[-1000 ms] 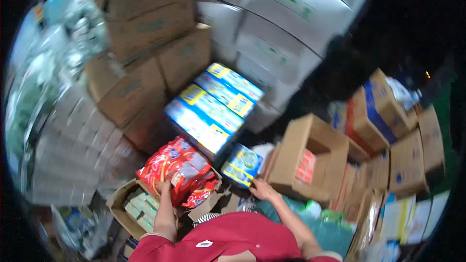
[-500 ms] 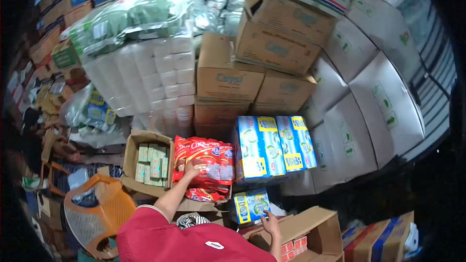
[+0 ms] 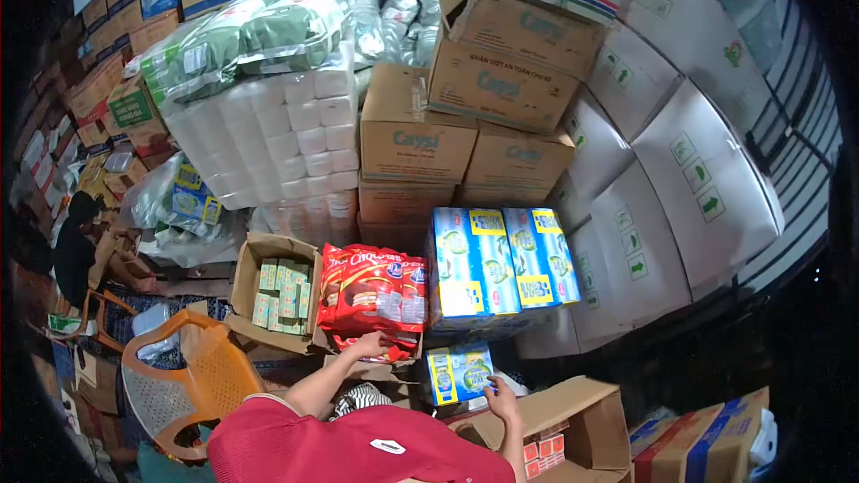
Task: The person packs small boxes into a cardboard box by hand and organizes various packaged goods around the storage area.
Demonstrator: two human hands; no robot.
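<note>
Red snack bags (image 3: 374,284) stand packed in an open carton at the centre. At the carton's front edge, my left hand (image 3: 369,345) reaches among the lower red packs, its fingers partly hidden. My right hand (image 3: 501,395) is at the right edge of a blue and yellow pack (image 3: 459,374), with its fingers apart. Behind that pack stand larger blue and yellow packs (image 3: 499,264). An open carton of small green boxes (image 3: 283,297) sits left of the red bags.
An orange chair (image 3: 210,367) stands at the lower left. Brown cartons (image 3: 418,147) and white cartons (image 3: 667,205) are stacked behind. An open carton (image 3: 595,416) holds small red boxes at the lower right. A person (image 3: 76,241) is at the far left.
The view has swung left since the earliest frame. My left hand has moved from the front of the upper red bags down to the lower packs. My right hand stays beside the small blue pack.
</note>
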